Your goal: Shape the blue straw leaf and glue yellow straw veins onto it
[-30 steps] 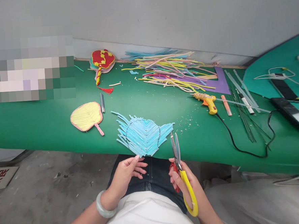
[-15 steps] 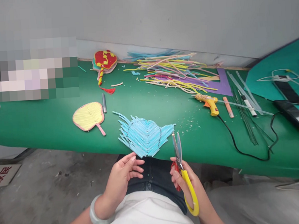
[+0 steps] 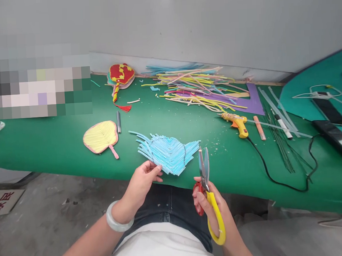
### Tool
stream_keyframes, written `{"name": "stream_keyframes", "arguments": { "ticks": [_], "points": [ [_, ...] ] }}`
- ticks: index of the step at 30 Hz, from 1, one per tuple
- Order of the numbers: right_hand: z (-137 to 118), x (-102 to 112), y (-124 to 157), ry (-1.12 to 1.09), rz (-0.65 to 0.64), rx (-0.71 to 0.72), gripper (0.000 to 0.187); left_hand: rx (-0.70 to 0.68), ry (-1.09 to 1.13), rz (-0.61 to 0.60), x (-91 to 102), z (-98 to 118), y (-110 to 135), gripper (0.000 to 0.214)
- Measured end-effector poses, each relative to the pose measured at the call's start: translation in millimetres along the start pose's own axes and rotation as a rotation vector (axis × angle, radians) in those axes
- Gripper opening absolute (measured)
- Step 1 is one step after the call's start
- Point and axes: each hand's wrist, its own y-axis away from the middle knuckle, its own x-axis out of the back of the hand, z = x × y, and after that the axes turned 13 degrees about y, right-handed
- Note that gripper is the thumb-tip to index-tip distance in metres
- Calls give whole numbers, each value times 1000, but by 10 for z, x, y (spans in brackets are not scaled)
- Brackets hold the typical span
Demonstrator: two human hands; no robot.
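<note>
- I am reading red characters [image 3: 6,196], apparently 永民, on a pale board [image 3: 15,195] lying down at my left, below the tabletop [image 3: 59,150].

One wide, head-worn view, facing forward and down: the white shirt [image 3: 161,248] sits at the bottom edge, nearest the lens, the left hand [image 3: 140,182] and right hand [image 3: 207,209] come just beyond it, the green counter [image 3: 56,146] spans the middle, seen at an angle from above its near side, and the gray wall [image 3: 211,25] closes off the top, farthest away
</note>
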Motion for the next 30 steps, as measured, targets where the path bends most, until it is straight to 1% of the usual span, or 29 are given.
{"name": "stream_keyframes", "arguments": {
  "ticks": [2,5,8,10,14,16,19,22,27,30],
  "points": [
    [-28,-2,-21,-22,-12,4,51,1,116,-20,-47,51,11,27],
    [-62,-9,-43,-39,-4,4,50,45,330,-56,-121,90,14,23],
    [-78,-10,-66,-44,-3,7,51,51,453,-9,-196,106,-17,20],
    [-80,-3,-85,-46,-6,10,52,76,475,12,-243,125,-53,20],
    [-89,21,-118,-45,-3,21,52,132,468,-8,-323,180,-146,15],
    [-102,28,-127,-40,3,25,51,152,474,11,-360,202,-197,13],
    [-128,25,-131,-43,16,12,51,178,494,47,-419,211,-266,15],
    [-151,6,-119,-57,22,-17,54,183,514,63,-469,180,-320,18],
    [-137,-37,-65,-67,-19,-82,60,223,542,11,-487,45,-412,14],
    [-92,-54,-23,-36,-31,-88,61,232,561,-36,-480,-1,-441,18]
  ]
}}
